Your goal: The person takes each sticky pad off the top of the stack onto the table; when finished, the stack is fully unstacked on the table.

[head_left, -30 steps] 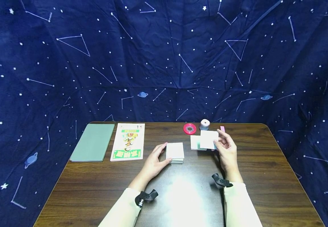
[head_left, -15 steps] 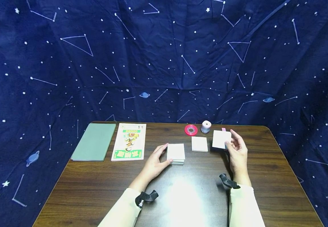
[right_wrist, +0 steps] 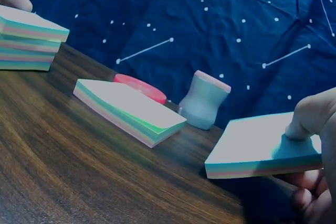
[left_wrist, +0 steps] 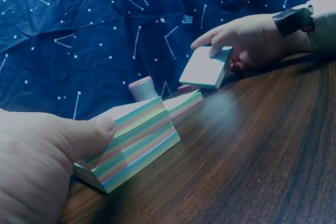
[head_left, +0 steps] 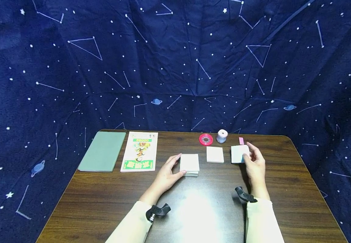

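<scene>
Curtain (head_left: 175,60) with stars hangs behind the worktop (head_left: 96,209). Green board (head_left: 103,151) and booklet (head_left: 139,152) are way over on the left. Left hand (head_left: 165,175) has its fingers around a stack (head_left: 189,163) of note blocks. Right hand's (head_left: 255,167) fingers pinch one tilted block (head_left: 237,153) just off the worktop, right of a loose one (head_left: 215,154) lying flat. Behind those: spool (head_left: 222,136), red ring (head_left: 202,139), tiny pink strip (head_left: 241,141).

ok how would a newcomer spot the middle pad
On the brown table, look between the left hand and right hand, in front of the red ring. There lies a square, white-topped pad. Unlike the stack to its left and held pad to its right, it touches neither hand.
</scene>
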Demonstrator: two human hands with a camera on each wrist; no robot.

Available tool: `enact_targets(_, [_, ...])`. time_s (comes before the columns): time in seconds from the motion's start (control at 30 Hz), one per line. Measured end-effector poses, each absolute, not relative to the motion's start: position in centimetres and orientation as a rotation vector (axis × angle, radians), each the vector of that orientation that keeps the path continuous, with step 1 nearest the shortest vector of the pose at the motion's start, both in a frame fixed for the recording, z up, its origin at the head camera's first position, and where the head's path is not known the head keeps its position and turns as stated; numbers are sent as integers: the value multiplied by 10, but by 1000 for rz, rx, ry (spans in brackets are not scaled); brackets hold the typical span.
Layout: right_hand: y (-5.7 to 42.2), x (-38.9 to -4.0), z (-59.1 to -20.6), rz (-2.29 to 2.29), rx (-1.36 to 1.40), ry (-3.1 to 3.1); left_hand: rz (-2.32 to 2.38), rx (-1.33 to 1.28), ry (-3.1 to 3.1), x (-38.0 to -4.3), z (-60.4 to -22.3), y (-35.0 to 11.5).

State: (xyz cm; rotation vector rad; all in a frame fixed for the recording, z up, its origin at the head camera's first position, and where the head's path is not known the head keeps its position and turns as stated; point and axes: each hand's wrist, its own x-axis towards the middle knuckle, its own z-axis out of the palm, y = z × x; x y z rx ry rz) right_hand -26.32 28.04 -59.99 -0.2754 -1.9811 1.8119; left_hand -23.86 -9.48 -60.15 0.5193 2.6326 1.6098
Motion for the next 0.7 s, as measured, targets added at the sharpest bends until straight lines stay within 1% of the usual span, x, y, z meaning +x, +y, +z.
enact_targets(0.13, [281,-263,-601,1704,-287,-2114,1611,515,2628,-239,-601,-95])
enact_targets(0.37, [282,-264,-604,1284,-329,-2413,1624,517,2628,-238,-602,-95])
enact_targets(0.7, [275,-265,-603,1216,-311,-2408,1625,526,2627,-239,-601,-95])
